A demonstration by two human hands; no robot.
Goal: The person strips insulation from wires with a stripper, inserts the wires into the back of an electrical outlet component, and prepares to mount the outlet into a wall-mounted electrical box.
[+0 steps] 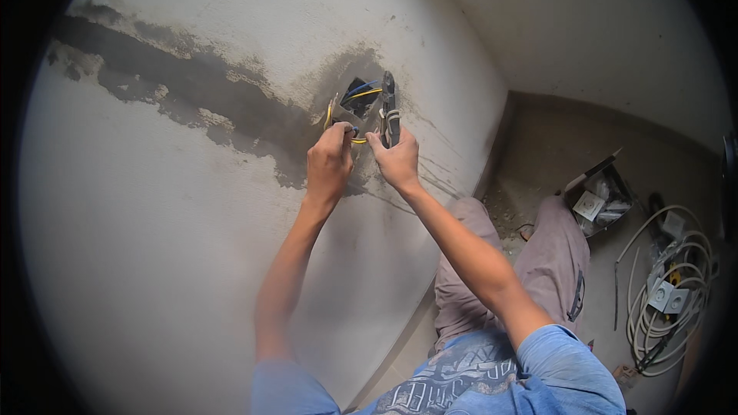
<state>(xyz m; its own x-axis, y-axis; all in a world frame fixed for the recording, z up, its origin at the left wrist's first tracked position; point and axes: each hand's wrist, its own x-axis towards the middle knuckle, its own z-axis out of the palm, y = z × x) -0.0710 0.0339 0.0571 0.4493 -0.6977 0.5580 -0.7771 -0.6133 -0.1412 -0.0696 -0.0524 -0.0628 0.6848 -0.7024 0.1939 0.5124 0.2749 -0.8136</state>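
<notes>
A dark electrical box opening is set in the wall, with blue, yellow and dark wires coming out of it. My left hand is closed in a pinch at the lower left of the opening, on a wire whose bluish end shows by the fingertips. Just to the right, my right hand grips black pliers that point upward along the opening's right side. A yellow wire bends between the two hands. The fingers partly hide the wire ends and the pliers' handles.
Dark, rough plaster runs across the white wall to the opening. On the floor at right stand an open box of white sockets and plastic bags, and a coil of pale cable around more sockets. My knees are close to the wall.
</notes>
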